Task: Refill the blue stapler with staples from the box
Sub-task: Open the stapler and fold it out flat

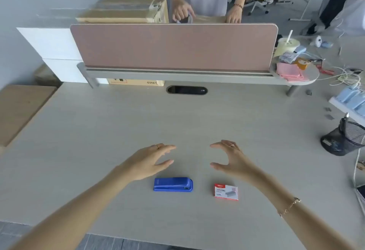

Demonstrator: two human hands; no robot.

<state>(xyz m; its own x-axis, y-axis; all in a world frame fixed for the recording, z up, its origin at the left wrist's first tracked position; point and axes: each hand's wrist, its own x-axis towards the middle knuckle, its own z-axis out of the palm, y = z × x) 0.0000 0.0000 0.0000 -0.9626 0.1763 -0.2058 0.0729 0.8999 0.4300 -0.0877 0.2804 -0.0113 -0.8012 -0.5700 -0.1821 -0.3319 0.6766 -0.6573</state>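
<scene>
- blue stapler (173, 184): closed, lying flat lengthwise on the desk, just below the left hand's fingertips (170, 162)
- staple box (226, 192): small red-and-white, shut, flat, just below the right hand's thumb (216, 165)

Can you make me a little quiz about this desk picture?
1. True or false: the left hand is holding the blue stapler.
2. Which is nearer the right hand: A) the staple box, B) the mesh pen cup?
3. Fill in: the stapler lies on its ____.

Key: 1. False, both hands are open and empty above the desk. 2. A. 3. Side.
</scene>
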